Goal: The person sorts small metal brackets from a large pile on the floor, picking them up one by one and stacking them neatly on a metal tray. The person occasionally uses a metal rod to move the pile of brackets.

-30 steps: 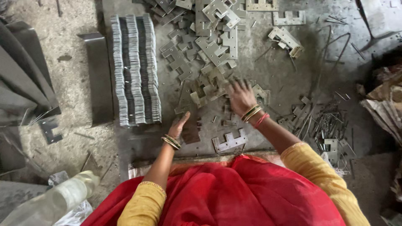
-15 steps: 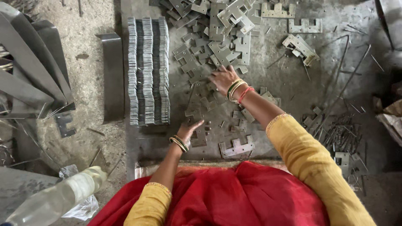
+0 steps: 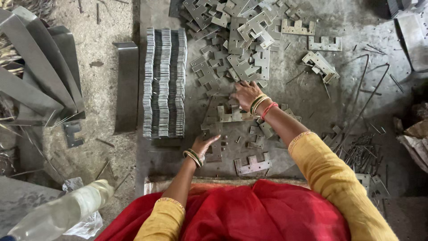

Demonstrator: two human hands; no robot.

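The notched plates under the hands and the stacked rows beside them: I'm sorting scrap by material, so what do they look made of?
Notched plates: apparently sheet steel, dull grey, bare, flat with punched holes. Stacked rows: seemingly the same metal, thin bright edges showing.

Few packages show, and no labels, signs or screens — a clear plastic bottle lies tilted at the lower left of the frame, touching a crumpled plastic bag.

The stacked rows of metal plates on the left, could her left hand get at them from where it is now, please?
Probably yes: the left hand rests on a flat hinge piece just right of the stacked plates, and nothing stands in between.
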